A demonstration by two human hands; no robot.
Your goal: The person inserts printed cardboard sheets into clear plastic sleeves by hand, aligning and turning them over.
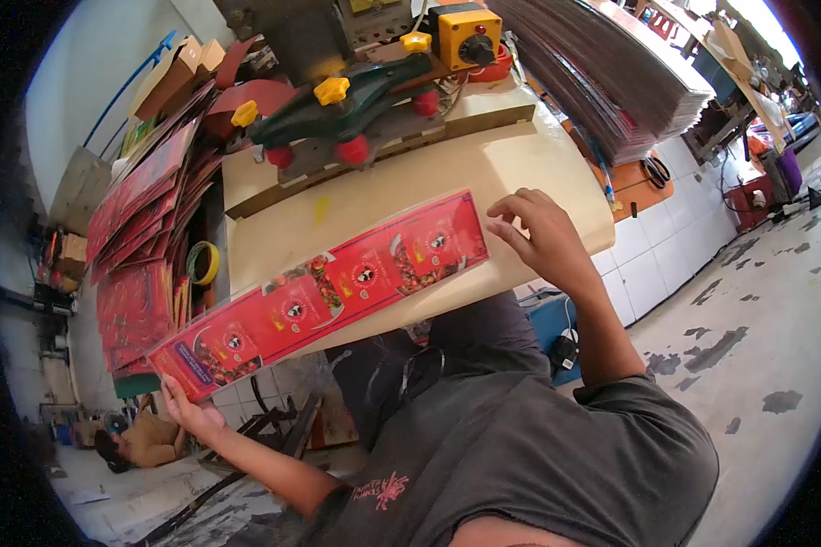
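Note:
A long red printed sheet with food pictures and round logos lies slanted across the pale work table. Its lower left end reaches past the table edge, where my left hand grips it, some fingers hidden beneath. Just off the sheet's right end hovers my right hand, fingers bent and apart with nothing between them. Behind the sheet stands a machine with a dark green clamp bar, yellow knobs and red feet, above a metal strip.
Piles of red printed sheets lean at the left beside a yellow tape roll. A tall stack of boards rises at the back right, near scissors. A yellow control box tops the machine. Another person is at lower left.

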